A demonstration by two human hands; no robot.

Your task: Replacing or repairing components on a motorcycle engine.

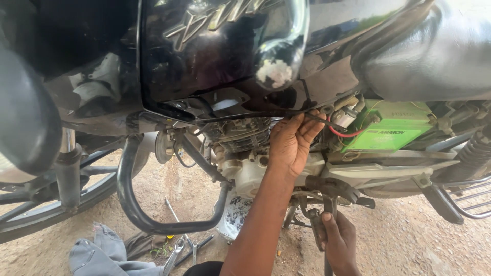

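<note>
I am crouched beside a black motorcycle (215, 51). My left hand (291, 143) reaches up under the edge of the side panel, its fingertips pinching a thin black wire (327, 122) that runs toward a green battery (391, 134). A red wire (343, 134) loops just beside those fingers. Lower down, my right hand (338, 240) is closed around a dark metal lever (317, 230) that hangs below the black footrest (332, 188). The silver engine case (245, 171) sits behind my left forearm.
A curved black crash guard (134, 204) stands out to the left of the engine. Spanners (179, 245) and a grey cloth (102, 255) lie on the dirt below it. The front wheel (46, 214) is at far left, and a rear shock spring (473, 153) and a chrome rack (468, 202) at far right.
</note>
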